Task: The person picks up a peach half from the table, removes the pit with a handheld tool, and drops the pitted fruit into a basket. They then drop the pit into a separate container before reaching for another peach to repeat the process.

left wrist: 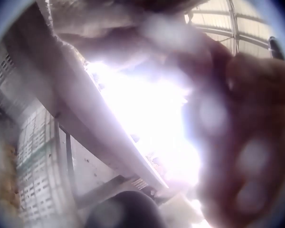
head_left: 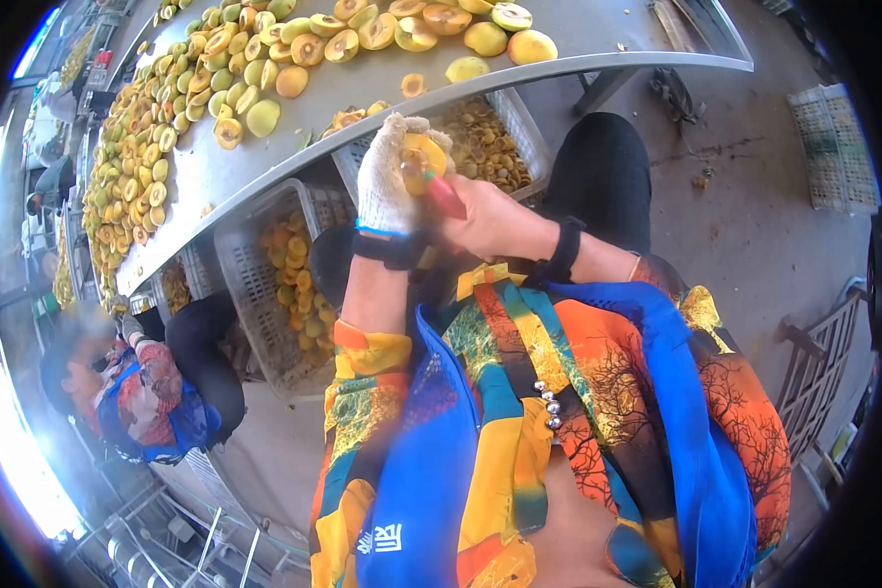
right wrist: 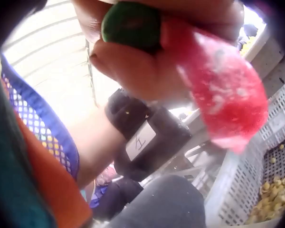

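In the head view my left hand (head_left: 386, 181), in a white knit glove, holds a yellow-orange fruit (head_left: 423, 155) between thumb and fingers. Against it on the right, my bare right hand (head_left: 488, 220) grips a tool by its red handle (head_left: 445, 196); the tool's tip at the fruit is too small to tell. The right wrist view shows the right-hand fingers (right wrist: 142, 71) curled round the red handle (right wrist: 228, 85), which has a green end (right wrist: 131, 24). Blurred and dark, the left hand (left wrist: 247, 133) fills the right side of the left wrist view, its fruit hidden there.
A metal table (head_left: 255, 152) bears many halved fruits (head_left: 132, 186). Below its edge stand crates, one (head_left: 534, 147) with small pieces, another (head_left: 240, 284) with orange fruit. Another person (head_left: 157, 392) sits at the left. A crate (head_left: 835, 147) stands far right, near a rack (head_left: 823, 363).
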{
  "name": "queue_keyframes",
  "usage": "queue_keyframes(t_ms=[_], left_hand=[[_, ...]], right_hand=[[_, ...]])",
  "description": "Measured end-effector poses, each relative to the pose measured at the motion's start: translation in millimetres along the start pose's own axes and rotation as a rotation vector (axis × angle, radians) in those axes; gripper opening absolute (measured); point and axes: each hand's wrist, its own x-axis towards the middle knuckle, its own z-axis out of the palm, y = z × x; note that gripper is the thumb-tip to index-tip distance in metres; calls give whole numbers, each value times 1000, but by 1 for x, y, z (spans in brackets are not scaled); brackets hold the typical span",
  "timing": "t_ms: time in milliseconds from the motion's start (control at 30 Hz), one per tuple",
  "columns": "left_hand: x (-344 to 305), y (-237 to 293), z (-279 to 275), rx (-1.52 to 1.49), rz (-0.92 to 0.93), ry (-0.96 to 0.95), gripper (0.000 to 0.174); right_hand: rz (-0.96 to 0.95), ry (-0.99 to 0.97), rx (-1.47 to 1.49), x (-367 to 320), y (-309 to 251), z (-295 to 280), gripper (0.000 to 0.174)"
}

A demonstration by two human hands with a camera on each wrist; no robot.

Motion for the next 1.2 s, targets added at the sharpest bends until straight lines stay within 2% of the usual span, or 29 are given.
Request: queue_keyframes(t_ms=[33, 167, 267, 300, 400, 567, 667, 700, 800, 833, 933, 967, 1000, 1067, 1100, 1133, 1167, 1200], left_hand=[[-2, 0, 1, -25, 8, -17, 28], [-3, -6, 1, -89, 2, -17, 28], [4, -12, -7, 154, 101, 43, 32], [3, -14, -5, 319, 227, 67, 31], [-4, -11, 2, 336, 222, 47, 31], [-4, -16, -11, 34, 42, -193, 32], [0, -20, 5, 365, 347, 183, 25], [2, -24, 1, 406, 433, 226, 22], [4, -17, 5, 277, 345, 311, 35], [8, -15, -3, 201, 258, 273, 39], [19, 1, -21, -170, 227, 288, 44], [13, 15, -36, -215, 249, 334, 42], [8, 29, -50, -258, 273, 380, 40], [-18, 59, -94, -83, 346, 331, 35], [-32, 72, -115, 89, 421, 433, 31], [-42, 79, -135, 443, 543, 609, 35], [-52, 87, -155, 796, 614, 855, 41], [-70, 108, -142, 1429, 361, 1045, 41]], right_hand=[[146, -101, 156, -2, -10, -4, 15], [184, -175, 378, -4, -6, -3, 12], [229, -221, 424, -6, -2, -6, 13], [262, -250, 437, -6, -3, -9, 14], [315, -349, 482, -7, 0, -14, 16], [367, -453, 614, -10, -8, -17, 18], [400, -482, 720, -8, 0, -17, 19], [424, -496, 770, -6, 4, -17, 18], [404, -560, 924, 6, 17, -16, 17], [387, -590, 978, 8, 20, -15, 16], [251, -613, 974, 7, 15, -10, 15], [236, -582, 953, 7, 15, -11, 17], [272, -498, 808, 11, 18, -14, 19], [321, -316, 519, 25, 31, -23, 23], [58, -130, -85, 32, 66, -25, 27], [-210, 81, -682, 39, 99, -29, 32], [-168, 91, -664, 39, 98, -33, 33], [-125, 98, -647, 35, 94, -33, 34]])
